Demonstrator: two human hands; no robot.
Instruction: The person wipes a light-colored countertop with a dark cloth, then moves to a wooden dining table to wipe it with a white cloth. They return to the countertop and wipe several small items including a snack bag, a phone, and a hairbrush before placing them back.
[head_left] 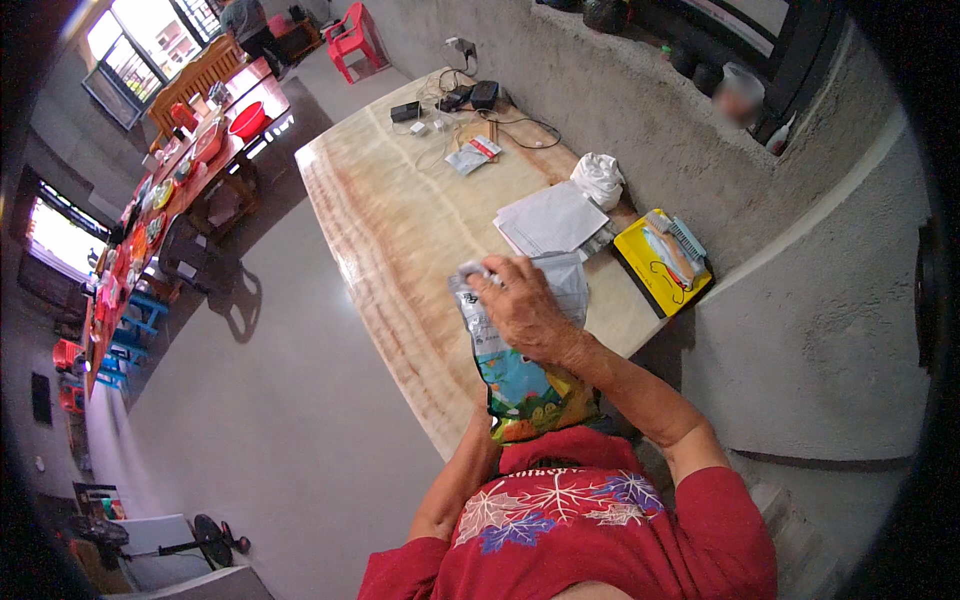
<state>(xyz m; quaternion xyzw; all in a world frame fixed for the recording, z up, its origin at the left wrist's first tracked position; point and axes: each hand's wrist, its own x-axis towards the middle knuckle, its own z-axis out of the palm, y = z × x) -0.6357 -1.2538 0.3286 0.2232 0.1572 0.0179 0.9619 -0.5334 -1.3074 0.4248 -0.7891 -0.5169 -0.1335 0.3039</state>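
A plastic packaging bag (528, 385), silvery at the top and printed in blue, green and yellow below, stands close to my chest at the table's near end. My right hand (525, 308) is over its upper part, fingers closed on a small crumpled whitish piece (472, 270) at the bag's top corner. Whether that piece belongs to the bag I cannot tell. My left forearm (462, 470) reaches up to the bag's lower left side. The bag hides my left hand and its fingers.
On the marble-patterned table (400, 230) lie white papers (550, 218), a white plastic bag (598, 180), a yellow tray (650, 270) with a brush, and a small packet (472, 154). Black adapters (484, 95) and cables sit farther off. A rough wall (560, 90) runs along the right.
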